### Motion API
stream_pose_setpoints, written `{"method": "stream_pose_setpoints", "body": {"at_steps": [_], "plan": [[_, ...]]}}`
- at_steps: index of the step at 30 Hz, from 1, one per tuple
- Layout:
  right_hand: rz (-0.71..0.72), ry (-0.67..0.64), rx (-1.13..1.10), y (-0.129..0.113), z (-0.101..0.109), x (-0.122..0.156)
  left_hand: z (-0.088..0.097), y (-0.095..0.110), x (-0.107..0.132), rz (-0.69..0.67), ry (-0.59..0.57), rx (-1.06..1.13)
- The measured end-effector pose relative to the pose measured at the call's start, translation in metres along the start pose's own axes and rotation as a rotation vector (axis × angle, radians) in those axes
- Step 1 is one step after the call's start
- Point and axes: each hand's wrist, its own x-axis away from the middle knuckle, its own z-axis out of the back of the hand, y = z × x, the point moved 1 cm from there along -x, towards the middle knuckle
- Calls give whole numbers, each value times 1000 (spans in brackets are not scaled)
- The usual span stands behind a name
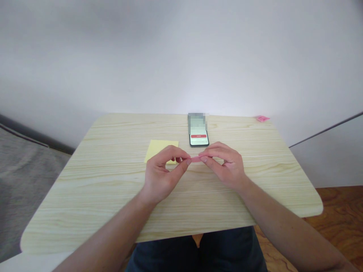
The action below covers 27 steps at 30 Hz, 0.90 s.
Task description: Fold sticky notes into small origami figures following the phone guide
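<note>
A small pink strip of folded paper is stretched between my two hands above the middle of the table. My left hand pinches its left end between thumb and fingers. At the other end, the thumb and fingertips of my right hand are closed on the strip. Behind my left hand lies a yellow sticky note pad, partly covered by that hand. Just beyond the fingertips rests a phone with its screen lit. The fingers hide both ends of the strip.
The light wooden table has rounded corners and meets a white wall at the back. A folded pink paper piece sits at the far right corner. Grey fabric is on the left, wooden floor on the right.
</note>
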Motion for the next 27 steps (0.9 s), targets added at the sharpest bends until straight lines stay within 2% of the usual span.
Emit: {"method": "stream_pose_setpoints", "body": {"at_steps": [10,20,27], "plan": [[61,57,-17,0,1,3,1,3,0,-83,-3,42],[43,46,36,-4,2,3,1,3,1,-75,27,41],[-62,38,-171,1,3,3,0,2,-2,-99,63,-98]]}}
